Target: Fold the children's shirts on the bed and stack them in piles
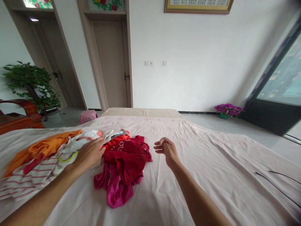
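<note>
White "ou" [121, 145] on red garment [129, 164], framed characters [198, 2] illegible

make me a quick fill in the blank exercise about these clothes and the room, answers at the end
1. The hand held apart from the clothes is the person's ____ one.
2. The dark red cloth carries ____ lettering.
3. The flowers in the green pot are ____ in colour.
4. The stool on the floor is coloured ____.

Missing words: right; white; purple; pink.
</note>
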Available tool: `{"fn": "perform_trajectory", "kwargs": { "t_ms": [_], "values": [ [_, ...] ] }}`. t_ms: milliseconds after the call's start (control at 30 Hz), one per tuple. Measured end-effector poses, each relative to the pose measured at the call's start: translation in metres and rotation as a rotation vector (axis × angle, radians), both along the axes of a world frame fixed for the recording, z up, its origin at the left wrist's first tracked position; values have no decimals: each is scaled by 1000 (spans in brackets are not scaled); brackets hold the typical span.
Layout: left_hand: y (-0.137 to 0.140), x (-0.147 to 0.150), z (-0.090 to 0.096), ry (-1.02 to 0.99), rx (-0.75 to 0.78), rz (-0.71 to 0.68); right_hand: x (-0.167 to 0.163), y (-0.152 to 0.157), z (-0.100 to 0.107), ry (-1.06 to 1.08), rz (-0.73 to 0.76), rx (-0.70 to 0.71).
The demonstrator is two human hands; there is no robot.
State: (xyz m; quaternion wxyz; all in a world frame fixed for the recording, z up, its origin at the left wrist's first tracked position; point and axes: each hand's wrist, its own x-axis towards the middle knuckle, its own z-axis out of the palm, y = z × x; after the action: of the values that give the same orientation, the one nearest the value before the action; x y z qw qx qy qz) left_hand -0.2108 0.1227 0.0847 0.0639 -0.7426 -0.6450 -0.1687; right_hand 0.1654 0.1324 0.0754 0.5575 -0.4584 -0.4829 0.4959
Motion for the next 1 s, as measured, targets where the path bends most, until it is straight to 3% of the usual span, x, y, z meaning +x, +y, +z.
{"fn": "perform_trajectory", "kwargs": {
  "t_ms": [100,233,300,367,433,500,600,667,733,800,867,1000],
  "values": [
    [20,35,-5,-66,-1,-79,12,-10,10,-17,51,-56],
    [60,46,-14,-259,-26,-61,-11,-14,-12,-464,146,-230],
    [74,46,-21,-356,-95,-96,-34,-14,-29,-687,140,-184],
    [79,46,-27,-411,-169,-151,-52,-16,-36,-812,93,-43],
    [78,41,-33,-442,-240,-169,-55,-21,-23,-703,76,118],
    [72,32,-35,-500,-319,-141,-38,-28,7,-357,93,240],
    [58,22,-32,-558,-381,-116,20,-34,56,195,7,341],
    [46,27,-29,-547,-370,-150,65,-32,70,390,-150,374],
    [32,45,-30,-462,-327,-191,103,-27,61,377,-289,291],
    [22,69,-36,-291,-289,-176,127,-22,35,213,-420,66],
    [20,90,-45,-124,-312,-90,138,-21,2,92,-410,-124],
    [39,100,-53,-17,-388,59,144,-27,-44,29,-322,-232]
  ]
}}
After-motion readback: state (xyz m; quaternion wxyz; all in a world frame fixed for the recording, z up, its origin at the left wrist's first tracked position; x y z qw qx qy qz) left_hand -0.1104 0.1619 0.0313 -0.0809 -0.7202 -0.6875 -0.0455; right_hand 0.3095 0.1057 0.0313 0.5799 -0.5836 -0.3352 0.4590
